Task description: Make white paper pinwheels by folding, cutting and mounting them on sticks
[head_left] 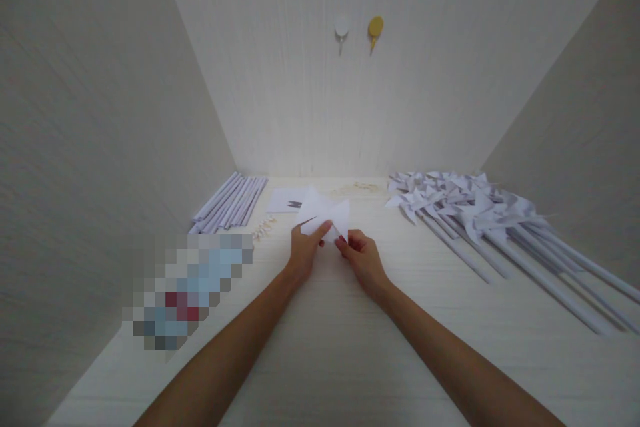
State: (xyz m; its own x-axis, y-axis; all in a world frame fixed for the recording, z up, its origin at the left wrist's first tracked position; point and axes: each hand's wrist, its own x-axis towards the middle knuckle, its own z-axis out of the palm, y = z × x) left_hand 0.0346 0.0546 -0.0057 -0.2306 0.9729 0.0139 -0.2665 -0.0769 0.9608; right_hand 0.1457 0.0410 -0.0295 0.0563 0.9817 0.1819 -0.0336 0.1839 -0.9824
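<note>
I am working on a pale table (320, 360) boxed in by light walls on three sides, with two small hooks, one white (341, 28) and one yellow (375, 28), stuck on the far wall. To my far left lies a bundle of rolled white paper sticks (231, 201), and just in front of it a small scatter of pale pins or fasteners (263, 228), too small to make out. A flat paper sheet with a dark mark (286, 200) rests behind my work, and a faint heap of thin yellowish bits (361, 189) lies at the back edge. Along my right side finished white paper pinwheels (467, 210) are stacked with their long sticks running toward me. A blurred-out patch covers something at my left near the table edge. Nothing lies between my arms and the work. My left hand (305, 250) pinches the near left edge of a folded white paper piece (325, 213), thumb on top, fingers curled beneath. My right hand (364, 259) is closed on the paper's right corner with its fingertips. The paper is at the table's middle, tilted up from my hands.
</note>
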